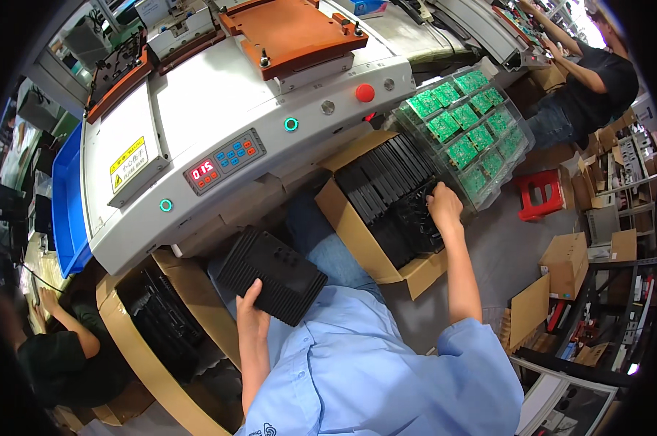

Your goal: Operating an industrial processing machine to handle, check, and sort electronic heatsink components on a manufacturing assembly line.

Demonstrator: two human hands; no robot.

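My left hand [251, 309] grips a black plastic housing [274, 276] by its lower left edge, thumb on top. The housing is a flat rectangle with ribbed sides and several small recesses, tilted above my lap. Over on the right, my right hand [445, 208] reaches into an open cardboard box [357, 231] with its fingers curled closed at a black plastic part [418, 218]. Its fingertips are partly hidden, so the exact hold is hard to see. Several more black housings [383, 178] stand packed in rows in that box.
A white machine [219, 109] with lit buttons and an orange fixture [292, 33] spans the front. Clear trays of green circuit boards [463, 131] stand beyond the right box. Another carton [143, 356] with black parts is at left. People [590, 80] work on both sides; a red stool [541, 195] stands right.
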